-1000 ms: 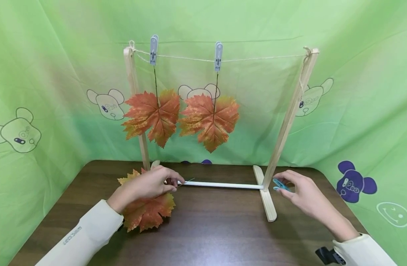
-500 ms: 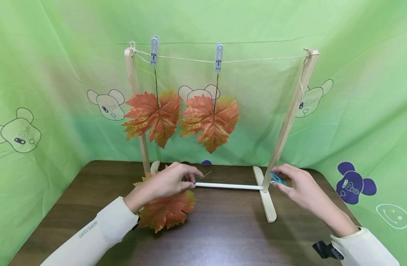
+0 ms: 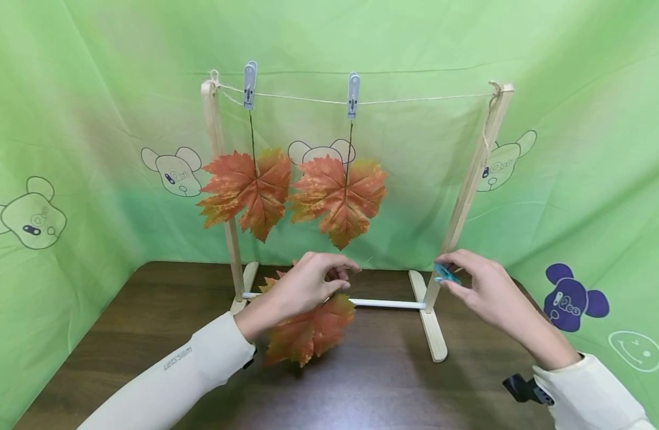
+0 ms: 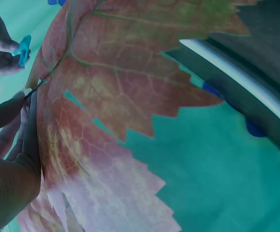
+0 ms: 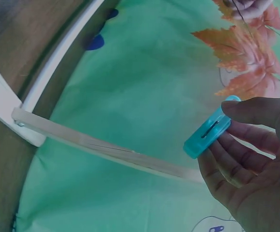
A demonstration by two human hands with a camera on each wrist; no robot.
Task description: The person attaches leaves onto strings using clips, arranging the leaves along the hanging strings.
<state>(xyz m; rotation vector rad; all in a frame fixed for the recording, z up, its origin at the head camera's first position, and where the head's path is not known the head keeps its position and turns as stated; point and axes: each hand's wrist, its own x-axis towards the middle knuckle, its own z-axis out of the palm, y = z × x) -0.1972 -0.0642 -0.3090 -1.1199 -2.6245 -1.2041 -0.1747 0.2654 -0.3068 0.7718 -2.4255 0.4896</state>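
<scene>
My left hand (image 3: 318, 280) pinches the thin stem of an orange-red artificial maple leaf (image 3: 310, 334); the leaf hangs below the hand, in front of the white crossbar. In the left wrist view that leaf (image 4: 106, 87) fills much of the picture, its stem between thumb and fingers. My right hand (image 3: 482, 286) holds a blue clothespin (image 3: 446, 275) by thumb and fingers beside the right post. The right wrist view shows the clothespin (image 5: 211, 129) side on. Two similar leaves, a left one (image 3: 248, 191) and a right one (image 3: 340, 200), hang from the string by grey clothespins (image 3: 353, 95).
A wooden frame with a left post (image 3: 215, 131), a right post (image 3: 477, 167) and a white crossbar (image 3: 388, 303) stands on the brown table (image 3: 383, 382). The string (image 3: 415, 100) runs between the post tops. A green printed cloth (image 3: 415, 36) hangs behind.
My left hand has moved right and slightly up, carrying the leaf from beside the left post toward the middle. My right hand has risen a little with the blue clothespin.
</scene>
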